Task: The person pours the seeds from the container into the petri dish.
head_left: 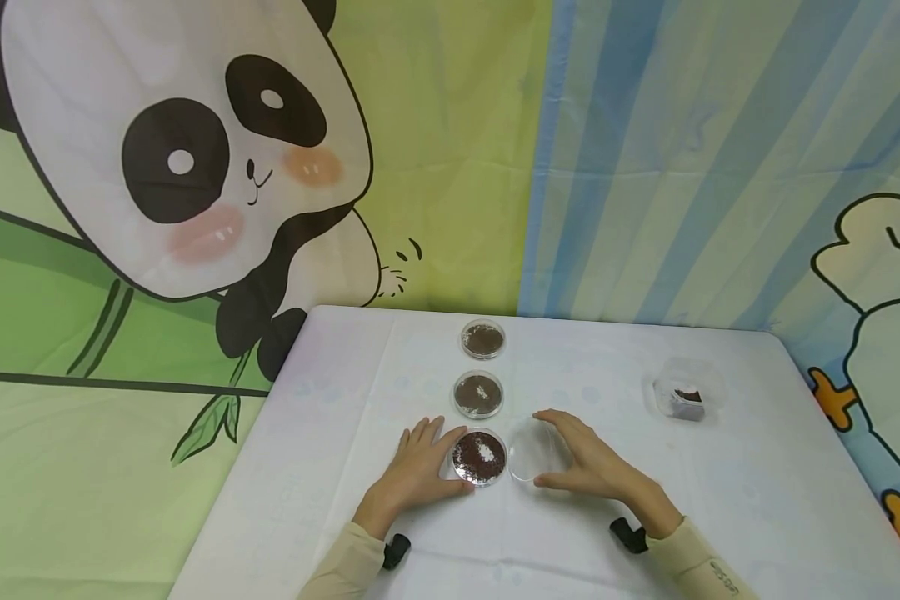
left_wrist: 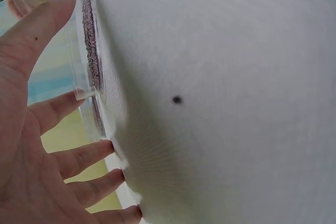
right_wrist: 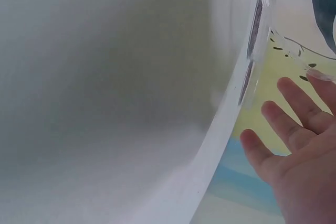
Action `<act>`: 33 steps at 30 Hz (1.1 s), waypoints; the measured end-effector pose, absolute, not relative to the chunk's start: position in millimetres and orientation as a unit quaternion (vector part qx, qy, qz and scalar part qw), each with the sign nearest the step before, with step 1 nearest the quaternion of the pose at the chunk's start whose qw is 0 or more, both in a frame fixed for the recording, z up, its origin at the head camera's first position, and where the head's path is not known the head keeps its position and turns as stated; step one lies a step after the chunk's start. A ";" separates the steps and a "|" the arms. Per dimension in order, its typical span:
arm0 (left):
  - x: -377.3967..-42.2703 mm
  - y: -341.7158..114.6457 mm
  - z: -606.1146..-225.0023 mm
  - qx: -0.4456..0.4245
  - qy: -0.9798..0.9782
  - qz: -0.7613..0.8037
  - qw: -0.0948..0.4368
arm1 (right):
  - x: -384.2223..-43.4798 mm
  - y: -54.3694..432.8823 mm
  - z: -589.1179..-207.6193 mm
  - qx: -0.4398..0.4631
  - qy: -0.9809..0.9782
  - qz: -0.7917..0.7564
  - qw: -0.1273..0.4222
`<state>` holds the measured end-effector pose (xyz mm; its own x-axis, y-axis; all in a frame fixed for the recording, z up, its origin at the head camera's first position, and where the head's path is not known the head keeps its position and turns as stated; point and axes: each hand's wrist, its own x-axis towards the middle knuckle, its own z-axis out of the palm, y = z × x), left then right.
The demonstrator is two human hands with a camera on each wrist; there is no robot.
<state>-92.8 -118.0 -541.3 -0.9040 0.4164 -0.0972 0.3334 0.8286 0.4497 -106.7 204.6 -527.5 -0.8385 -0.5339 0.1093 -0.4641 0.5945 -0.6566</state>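
In the head view, the nearest petri dish [head_left: 479, 457] of dark brown granules stands uncovered, with a pale bare patch in its layer. My left hand [head_left: 418, 468] holds it at the rim between thumb and index finger; the other fingertips rest on the cloth in the left wrist view. Just right of it, my right hand [head_left: 596, 461] pinches a clear round lid [head_left: 531, 450] by its edges. The right wrist view shows that lid raised off the table, with the remaining fingers [right_wrist: 278, 124] spread loosely.
Two more petri dishes of brown granules, a middle one [head_left: 478, 394] and a far one [head_left: 483, 339], line up behind. A clear plastic tub [head_left: 687, 400] with some dark material stands at the right on the white tablecloth [head_left: 600, 367]. A printed curtain [head_left: 450, 150] hangs behind the table.
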 end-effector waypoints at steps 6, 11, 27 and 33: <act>-92.7 -118.7 -540.8 0.196 0.951 0.218 0.096 | -109.4 193.9 -526.9 -0.291 0.880 -0.374 0.032; -92.6 -119.1 -541.2 0.196 0.950 0.222 0.097 | -112.8 181.2 -526.2 -0.299 0.874 -0.382 0.038; -93.2 -119.1 -542.1 0.201 0.950 0.222 0.094 | -119.0 152.5 -531.0 -0.348 0.837 -0.418 0.065; -93.8 -118.5 -543.0 0.201 0.951 0.213 0.095 | -120.4 143.5 -535.4 -0.358 0.829 -0.422 0.083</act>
